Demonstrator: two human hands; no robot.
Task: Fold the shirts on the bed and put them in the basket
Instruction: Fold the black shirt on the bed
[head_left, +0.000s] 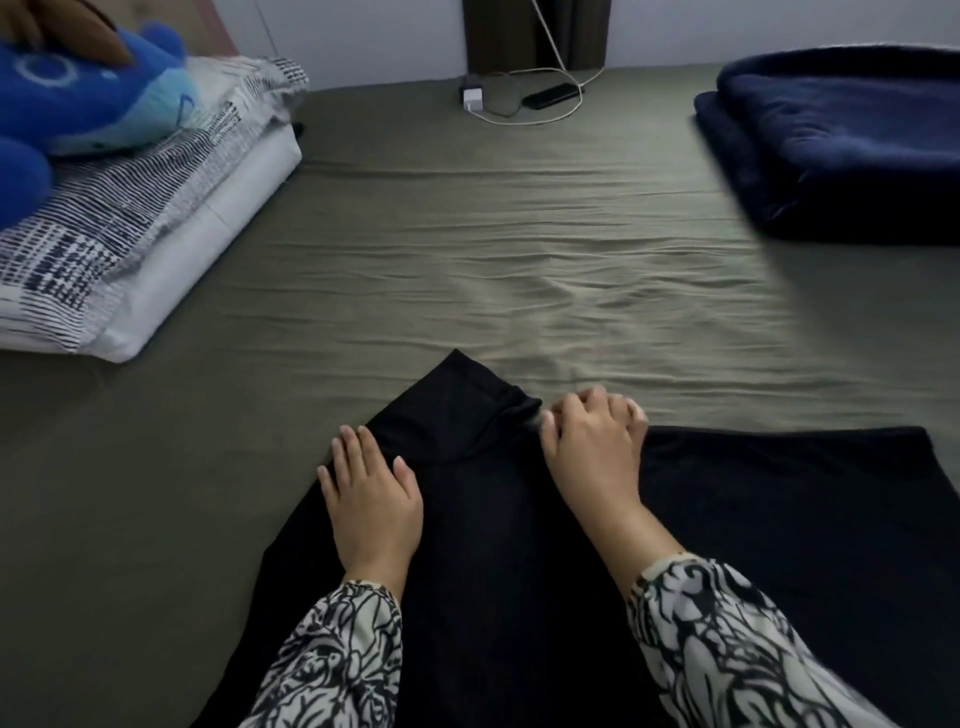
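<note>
Patterned sleeves (332, 654) lead to the black shirt (498, 519) — left hand (371, 493) pressed flat, fingers straight; right hand (592, 447) curled, pinching its folded fabric.

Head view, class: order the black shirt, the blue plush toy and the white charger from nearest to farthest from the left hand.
1. Black shirt: directly under the left hand.
2. White charger: far edge of the bed, ahead.
3. Blue plush toy: far left, on the pillows. This and the charger are nearly too close to call.

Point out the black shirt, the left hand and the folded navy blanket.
black shirt (498, 545): head view, flat middle panel.
left hand (371, 499): head view, back of hand.
navy blanket (841, 135): head view, top fold.
</note>
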